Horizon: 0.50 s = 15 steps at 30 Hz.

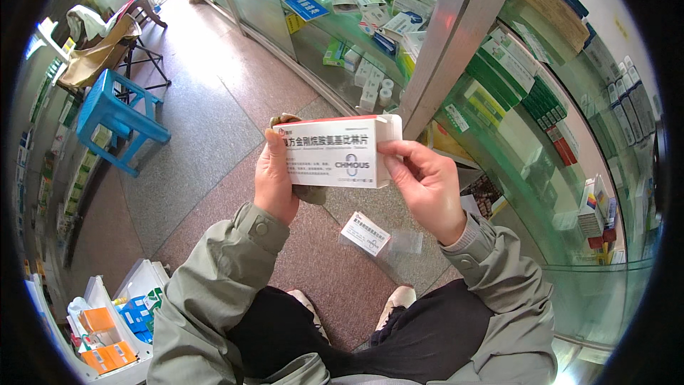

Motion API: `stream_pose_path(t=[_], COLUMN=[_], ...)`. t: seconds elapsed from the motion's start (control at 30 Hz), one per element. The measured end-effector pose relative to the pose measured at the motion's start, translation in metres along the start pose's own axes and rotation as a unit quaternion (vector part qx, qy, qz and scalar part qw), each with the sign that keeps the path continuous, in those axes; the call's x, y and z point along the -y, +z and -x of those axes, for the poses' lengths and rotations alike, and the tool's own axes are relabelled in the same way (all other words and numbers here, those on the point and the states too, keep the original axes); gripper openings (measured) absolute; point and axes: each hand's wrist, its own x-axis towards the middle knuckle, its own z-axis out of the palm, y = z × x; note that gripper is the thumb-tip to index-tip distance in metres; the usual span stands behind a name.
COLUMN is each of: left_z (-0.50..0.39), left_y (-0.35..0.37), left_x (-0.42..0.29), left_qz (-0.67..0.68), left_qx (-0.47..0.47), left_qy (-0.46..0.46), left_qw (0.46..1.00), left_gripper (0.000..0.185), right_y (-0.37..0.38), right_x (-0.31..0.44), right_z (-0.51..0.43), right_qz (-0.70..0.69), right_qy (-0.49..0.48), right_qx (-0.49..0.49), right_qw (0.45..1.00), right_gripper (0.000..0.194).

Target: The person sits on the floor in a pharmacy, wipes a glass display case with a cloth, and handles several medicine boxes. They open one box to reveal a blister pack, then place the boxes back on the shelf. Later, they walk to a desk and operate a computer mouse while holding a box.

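A white cardboard medicine box (331,152) with a red top edge and printed writing is held up in front of me. My left hand (275,176) grips its left end, thumb on the front face; something dark and patterned shows behind the box by that hand. At the box's right end, where an end flap stands out, my right hand (430,184) touches the flap with thumb and forefinger. On the floor between my arms lies a smaller-looking white medicine box (366,233) with similar print, beside a piece of clear plastic (409,242).
Glass display cabinets (320,48) with medicine boxes stand ahead and curve along the right. A blue plastic stool (120,117) and a chair with cloth (101,43) stand at left. White bins (101,299) hold orange and blue boxes at lower left.
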Motion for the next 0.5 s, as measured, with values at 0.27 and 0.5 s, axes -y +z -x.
stream_pose_path(t=[0.27, 0.5], left_z=[0.019, 0.017], left_y=[0.024, 0.023], left_x=[-0.020, -0.015], left_qz=[-0.170, -0.183], left_qx=[0.077, 0.104], left_qy=[0.146, 0.102], left_qw=[0.972, 0.972], left_gripper=[0.055, 0.053], right_y=[-0.010, -0.006], right_x=[-0.052, -0.093], right_z=[-0.019, -0.012], right_qz=[-0.206, -0.387], right_qy=[0.137, 0.182], right_qx=[0.049, 0.130], right_qw=[0.968, 0.895], right_gripper=[0.031, 0.034])
